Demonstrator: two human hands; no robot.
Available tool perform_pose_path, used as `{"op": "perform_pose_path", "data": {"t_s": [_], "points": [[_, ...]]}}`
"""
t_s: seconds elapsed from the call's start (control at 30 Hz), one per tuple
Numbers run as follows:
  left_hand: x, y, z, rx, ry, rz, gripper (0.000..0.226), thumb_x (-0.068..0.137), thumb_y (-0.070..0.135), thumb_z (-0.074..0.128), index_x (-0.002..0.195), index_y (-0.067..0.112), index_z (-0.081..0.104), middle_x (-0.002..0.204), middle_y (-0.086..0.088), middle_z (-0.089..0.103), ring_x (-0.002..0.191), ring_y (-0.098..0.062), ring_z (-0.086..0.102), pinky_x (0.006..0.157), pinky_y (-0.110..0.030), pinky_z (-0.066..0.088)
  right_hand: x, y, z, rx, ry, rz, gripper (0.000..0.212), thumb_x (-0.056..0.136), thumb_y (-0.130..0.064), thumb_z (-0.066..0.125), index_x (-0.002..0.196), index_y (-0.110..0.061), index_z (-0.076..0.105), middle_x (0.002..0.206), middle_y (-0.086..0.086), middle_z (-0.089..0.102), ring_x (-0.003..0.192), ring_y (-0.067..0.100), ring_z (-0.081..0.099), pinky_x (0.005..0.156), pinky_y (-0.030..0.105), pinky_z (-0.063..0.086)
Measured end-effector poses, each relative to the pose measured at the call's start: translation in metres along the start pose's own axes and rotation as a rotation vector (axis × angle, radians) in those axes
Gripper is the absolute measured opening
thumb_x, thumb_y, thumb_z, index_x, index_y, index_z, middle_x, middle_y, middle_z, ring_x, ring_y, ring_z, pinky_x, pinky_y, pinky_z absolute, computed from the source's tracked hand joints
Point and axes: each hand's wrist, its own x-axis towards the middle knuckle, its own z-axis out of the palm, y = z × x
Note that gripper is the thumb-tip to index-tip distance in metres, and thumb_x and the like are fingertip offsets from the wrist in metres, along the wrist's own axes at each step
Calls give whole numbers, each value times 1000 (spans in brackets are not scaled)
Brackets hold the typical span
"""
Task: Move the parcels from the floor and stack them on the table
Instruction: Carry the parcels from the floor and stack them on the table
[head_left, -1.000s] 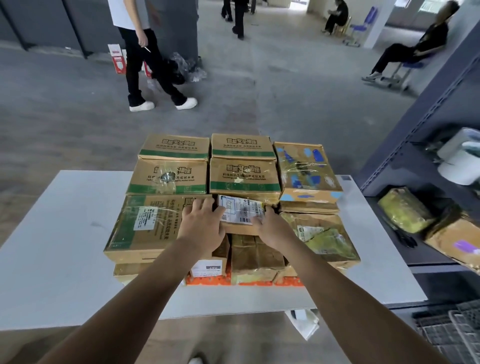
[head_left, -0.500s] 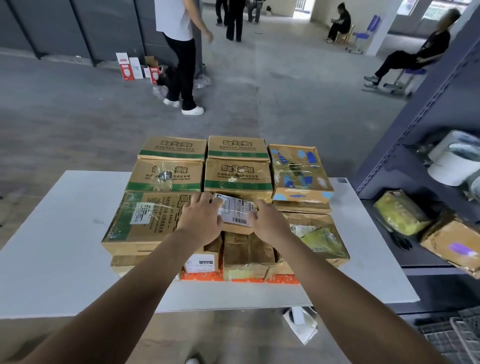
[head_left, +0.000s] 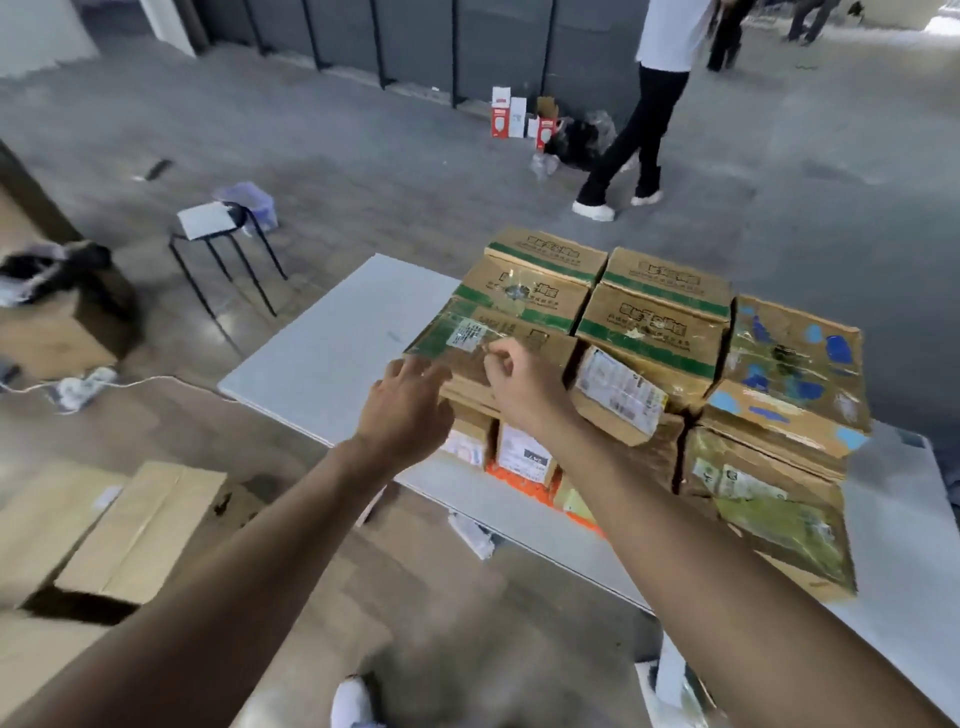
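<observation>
On the white table (head_left: 332, 353) over a grey floor (head_left: 363, 171) we see stacked parcels (head_left: 654, 332); left hand (head_left: 405, 415) open beside them; right hand (head_left: 524, 384) curled, empty, above them.

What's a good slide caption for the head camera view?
Left hand and right hand reach over stacked parcels on the white table, small labelled parcel beside them.
</observation>
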Motion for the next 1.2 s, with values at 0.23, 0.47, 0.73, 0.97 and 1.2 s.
{"op": "perform_pose_path", "data": {"t_s": [0.23,0.47,0.73,0.97,1.2], "points": [[-94,-115,-39,30,99,-252,36,88,22,51,123,18,59,127,-6,54,122,-30,43,94,-42,43,-35,-95,102,44,-260,-184,34,100,-33,43,130,-19,51,119,7,64,109,27,58,84,32,43],[-228,-262,-75,7,120,-480,33,90,25,52,121,17,59,125,-8,52,122,-32,42,93,-37,40,-95,-215,244,31,-436,-318,34,99,-36,43,129,-24,52,111,-1,61,104,22,59,86,31,45],[-385,-425,-112,-75,130,-746,36,92,23,51,126,18,56,130,-8,50,123,-31,41,96,-40,42,-189,-356,413,-53,-608,-409,32,100,-34,42,127,-20,54,113,5,64,101,25,59,85,35,48],[-462,-529,-119,-109,135,-917,36,92,27,52,127,18,54,132,-8,51,123,-29,45,96,-41,44,-215,-432,519,-145,-772,-428,36,101,-35,37,132,-21,50,117,4,62,98,21,57,85,36,49],[-486,-648,-111,-117,9,-1047,37,92,31,51,127,18,53,127,-8,50,119,-30,43,91,-39,43,-205,-480,645,-170,-918,-404,34,98,-37,38,126,-24,52,91,-5,61,85,19,60,71,35,49]]}}
